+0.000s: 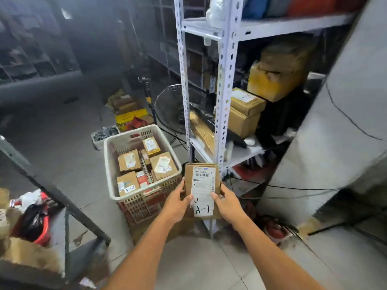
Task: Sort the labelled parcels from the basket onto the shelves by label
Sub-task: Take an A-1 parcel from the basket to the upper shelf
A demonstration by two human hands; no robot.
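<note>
**Q:** Which items were largest?
**A:** One white shelving unit [224, 97] ran from upper centre to the right of the frame. Two stacked cardboard boxes [243, 122] sat on its middle shelf. One pale plastic basket [134, 204] stood left of it, at mid-frame.

**Q:** What did the basket hold?
**A:** Four brown parcels [163, 165] lay label-up. Smaller ones between them could not be counted. The nearest read "A-2".

**Q:** And the hands?
**A:** There were two, at lower centre. The left hand [178, 203] and right hand [229, 204] each gripped one side of a single A-1 parcel [201, 176], thumbs curled over its face. It was just right of the basket, in front of the shelving. Its one label [202, 209] read "A-1".
</note>
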